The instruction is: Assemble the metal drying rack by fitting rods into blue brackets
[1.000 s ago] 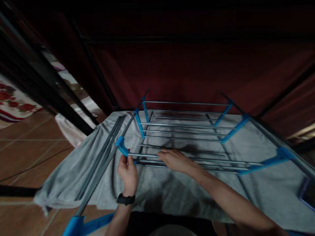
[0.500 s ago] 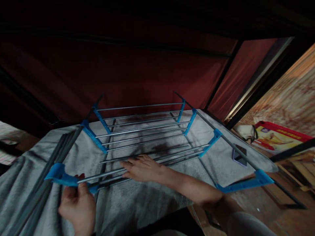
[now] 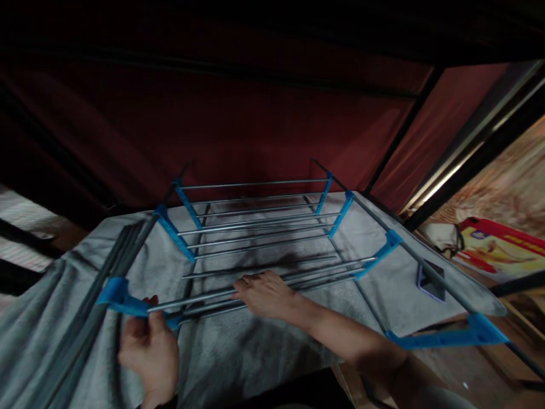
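Note:
A rack frame of grey metal tubes (image 3: 255,227) joined by blue plastic brackets lies on a grey cloth (image 3: 272,352). My left hand (image 3: 151,349) is closed at the near left blue bracket (image 3: 123,298), thumb and fingers pinching the end of a metal rod (image 3: 191,298) there. My right hand (image 3: 264,294) has its fingers curled over the middle of that same rod. Beneath the rod run other crossbars, partly hidden by my right hand. The near right blue bracket (image 3: 451,335) stands apart from both hands.
Several loose grey tubes (image 3: 96,307) lie along the left side of the cloth. A phone (image 3: 431,280) rests at the right beneath a side tube. Beyond it are a red and yellow box (image 3: 502,247) and a dark red panel (image 3: 272,130) at the back.
The view has shifted, so the rack and both hands appear further right. My right hand's fingers, flatter before, are now more curled around the rod. My left hand stays at the bracket.

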### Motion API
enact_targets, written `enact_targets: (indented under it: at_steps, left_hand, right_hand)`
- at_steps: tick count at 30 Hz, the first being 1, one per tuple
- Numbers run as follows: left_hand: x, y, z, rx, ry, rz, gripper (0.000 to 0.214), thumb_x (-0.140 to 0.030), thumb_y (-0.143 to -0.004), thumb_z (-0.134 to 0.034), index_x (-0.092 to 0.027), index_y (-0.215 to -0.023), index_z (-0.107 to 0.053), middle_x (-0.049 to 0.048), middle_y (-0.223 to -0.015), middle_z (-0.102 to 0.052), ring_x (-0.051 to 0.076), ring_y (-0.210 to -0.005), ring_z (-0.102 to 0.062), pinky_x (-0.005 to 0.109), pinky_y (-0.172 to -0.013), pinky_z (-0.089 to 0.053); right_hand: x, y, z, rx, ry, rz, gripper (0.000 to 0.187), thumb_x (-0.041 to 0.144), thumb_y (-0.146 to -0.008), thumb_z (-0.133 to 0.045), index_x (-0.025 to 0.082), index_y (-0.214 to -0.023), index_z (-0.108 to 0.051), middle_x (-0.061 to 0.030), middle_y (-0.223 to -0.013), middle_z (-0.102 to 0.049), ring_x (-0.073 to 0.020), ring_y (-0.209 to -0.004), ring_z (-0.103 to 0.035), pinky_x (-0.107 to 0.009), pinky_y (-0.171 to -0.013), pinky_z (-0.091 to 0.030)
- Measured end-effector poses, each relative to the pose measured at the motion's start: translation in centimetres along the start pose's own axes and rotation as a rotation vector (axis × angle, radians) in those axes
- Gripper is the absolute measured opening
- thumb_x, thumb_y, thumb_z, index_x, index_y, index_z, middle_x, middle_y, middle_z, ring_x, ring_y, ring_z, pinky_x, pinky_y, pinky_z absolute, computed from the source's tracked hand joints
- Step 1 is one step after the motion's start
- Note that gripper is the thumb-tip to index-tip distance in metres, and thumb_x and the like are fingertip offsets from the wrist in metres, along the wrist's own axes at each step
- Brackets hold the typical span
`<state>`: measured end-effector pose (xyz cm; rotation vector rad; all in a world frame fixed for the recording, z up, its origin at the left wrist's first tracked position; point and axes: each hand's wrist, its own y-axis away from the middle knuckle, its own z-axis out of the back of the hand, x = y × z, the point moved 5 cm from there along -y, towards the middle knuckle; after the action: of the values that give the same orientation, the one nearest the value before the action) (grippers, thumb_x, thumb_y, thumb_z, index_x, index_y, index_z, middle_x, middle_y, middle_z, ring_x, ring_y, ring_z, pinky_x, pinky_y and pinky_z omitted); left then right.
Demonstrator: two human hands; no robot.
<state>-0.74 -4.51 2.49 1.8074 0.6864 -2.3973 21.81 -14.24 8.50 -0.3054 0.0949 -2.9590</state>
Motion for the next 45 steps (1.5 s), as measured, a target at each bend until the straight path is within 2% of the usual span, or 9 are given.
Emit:
enact_targets:
  at_steps: [9, 19, 23, 28, 31, 34, 39, 42, 45]
  left_hand:
    - [1.4, 0.7, -0.3, -0.005, 0.029, -0.04, 0.037, -0.041, -0.092, -0.055, -0.017, -0.116, -0.068, 0.0136, -0.111, -0.073, 0.026, -0.109, -0.067, 0.037, -0.099, -0.048]
    - [1.0, 0.9, -0.2, 0.014, 0.005, -0.008, 0.035, -0.037, -0.094, -0.053, -0.016, -0.118, -0.067, 0.0157, -0.115, -0.073, 0.026, -0.108, -0.068, 0.036, -0.095, -0.049]
    - [0.8, 0.7, 0.0, 0.031, 0.002, -0.009, 0.038, -0.039, -0.093, -0.053, -0.014, -0.118, -0.067, 0.0156, -0.112, -0.073, 0.027, -0.106, -0.068, 0.038, -0.096, -0.048]
    - [1.1, 0.3, -0.1, 0.035, 0.041, -0.008, 0.041, -0.043, -0.091, -0.056, -0.015, -0.118, -0.068, 0.0141, -0.114, -0.073, 0.029, -0.111, -0.066, 0.04, -0.1, -0.047]
    - [1.2, 0.3, -0.3, 0.054, 0.11, -0.007, 0.042, -0.044, -0.089, -0.058, -0.016, -0.119, -0.067, 0.0129, -0.118, -0.072, 0.028, -0.113, -0.065, 0.04, -0.103, -0.046]
    - [0.8, 0.5, -0.2, 0.077, 0.203, -0.012, 0.045, -0.042, -0.087, -0.062, -0.018, -0.124, -0.065, 0.0127, -0.125, -0.069, 0.027, -0.118, -0.063, 0.039, -0.107, -0.044]
    - [-1.1, 0.8, 0.3, 0.1, 0.222, -0.022, 0.043, -0.041, -0.09, -0.06, -0.019, -0.126, -0.064, 0.0106, -0.127, -0.068, 0.024, -0.119, -0.062, 0.036, -0.107, -0.044]
    - [-1.8, 0.7, 0.4, 0.074, 0.154, -0.035, 0.041, -0.047, -0.093, -0.055, -0.017, -0.119, -0.067, 0.0107, -0.119, -0.071, 0.023, -0.113, -0.063, 0.035, -0.101, -0.047]
    - [-1.8, 0.7, 0.3, 0.043, 0.117, -0.033, 0.043, -0.05, -0.094, -0.053, -0.016, -0.118, -0.067, 0.0099, -0.115, -0.072, 0.022, -0.108, -0.064, 0.035, -0.098, -0.048]
  right_hand:
    - [0.2, 0.1, 0.0, 0.143, 0.055, -0.05, 0.031, 0.04, -0.108, -0.037, 0.021, -0.108, -0.063, -0.0073, -0.104, -0.074, -0.024, -0.094, -0.07, -0.033, -0.08, -0.049]
    - [0.2, 0.0, -0.2, 0.135, 0.085, -0.047, 0.03, 0.038, -0.108, -0.038, 0.021, -0.11, -0.063, -0.006, -0.104, -0.074, -0.0248, -0.095, -0.07, -0.034, -0.081, -0.049]
    - [0.8, 0.5, -0.1, -0.03, 0.091, 0.013, 0.029, 0.033, -0.105, -0.047, 0.019, -0.125, -0.061, -0.01, -0.115, -0.071, -0.0246, -0.104, -0.066, -0.038, -0.093, -0.048]
    - [0.5, 5.0, 0.0, -0.461, -0.084, 0.021, 0.034, 0.028, -0.105, -0.046, 0.023, -0.137, -0.057, -0.0098, -0.131, -0.063, -0.0245, -0.118, -0.058, -0.044, -0.104, -0.043]
    - [-3.0, 10.5, -1.8, -0.708, -0.311, -0.215, 0.029, 0.028, -0.104, -0.042, 0.026, -0.123, -0.064, -0.0071, -0.115, -0.067, -0.023, -0.108, -0.061, -0.041, -0.097, -0.046]
    - [-9.0, 18.0, -5.2, -0.945, -0.566, -0.639, 0.026, 0.041, -0.098, -0.049, 0.022, -0.105, -0.066, -0.0071, -0.102, -0.067, -0.0247, -0.098, -0.061, -0.041, -0.089, -0.048]
    - [-18.2, 29.8, -9.5, -1.406, -0.76, -1.174, 0.041, 0.049, -0.073, -0.065, 0.023, -0.103, -0.057, -0.0027, -0.103, -0.059, -0.0235, -0.097, -0.057, -0.044, -0.094, -0.047]
    - [-21.5, 31.4, -9.4, -1.345, -0.763, -1.241, 0.054, 0.046, -0.068, -0.064, 0.025, -0.117, -0.055, -0.0042, -0.115, -0.057, -0.025, -0.108, -0.055, -0.045, -0.099, -0.046]
    - [-23.1, 29.6, -8.3, -1.233, -0.852, -1.117, 0.061, 0.045, -0.066, -0.063, 0.023, -0.122, -0.057, -0.0073, -0.125, -0.058, -0.0281, -0.119, -0.053, -0.047, -0.107, -0.04]
